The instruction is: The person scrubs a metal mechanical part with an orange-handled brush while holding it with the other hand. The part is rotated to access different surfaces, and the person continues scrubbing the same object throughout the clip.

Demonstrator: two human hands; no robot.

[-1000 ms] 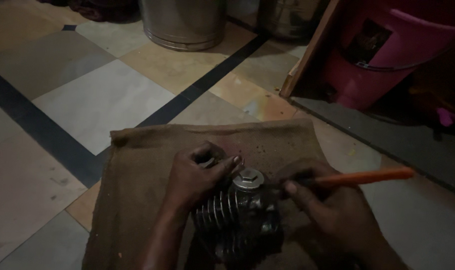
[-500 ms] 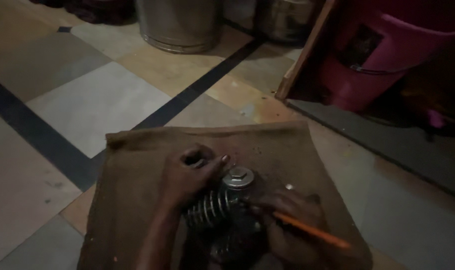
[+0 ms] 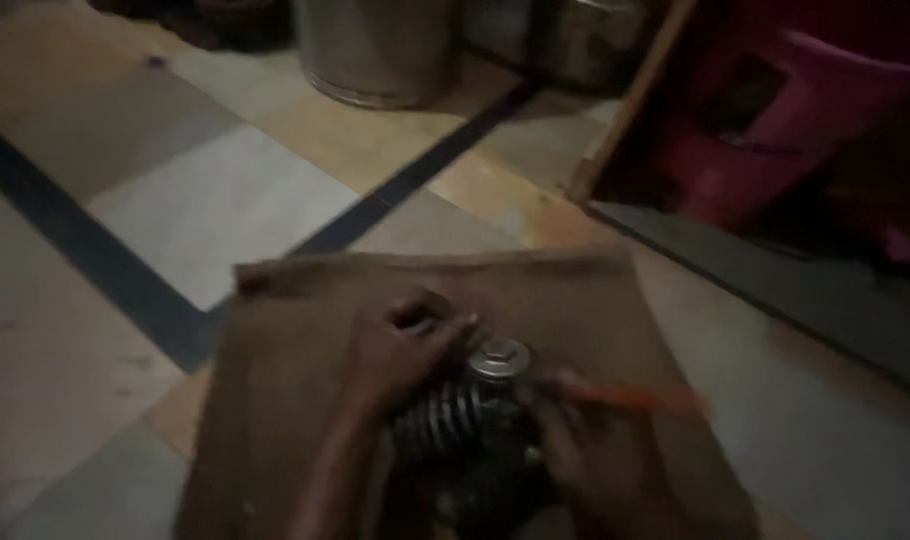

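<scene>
the dark, finned metal engine cylinder (image 3: 465,440) stands on a brown burlap sack (image 3: 295,400) spread over the tiled floor (image 3: 215,200), directly below the person and between both hands. its long axis runs roughly from the person's lap up and away, ending in a round silver cap (image 3: 498,358) at the far end. the left hand (image 3: 400,350) lies on the cylinder's left shoulder, just beside the cap, fingers curled over the top fins and closed around the casting; it is the nearer hand to the cap. the right hand (image 3: 585,450) sits low on the right side, touching the cylinder body, fingers closed around a thin orange-handled tool (image 3: 640,398) that points out to the right, its tip end near the cap. the frame is blurred, so the tool's tip cannot be told. a steel drum (image 3: 380,45) and a pink plastic tub (image 3: 805,110) stand well apart beyond the sack.
</scene>
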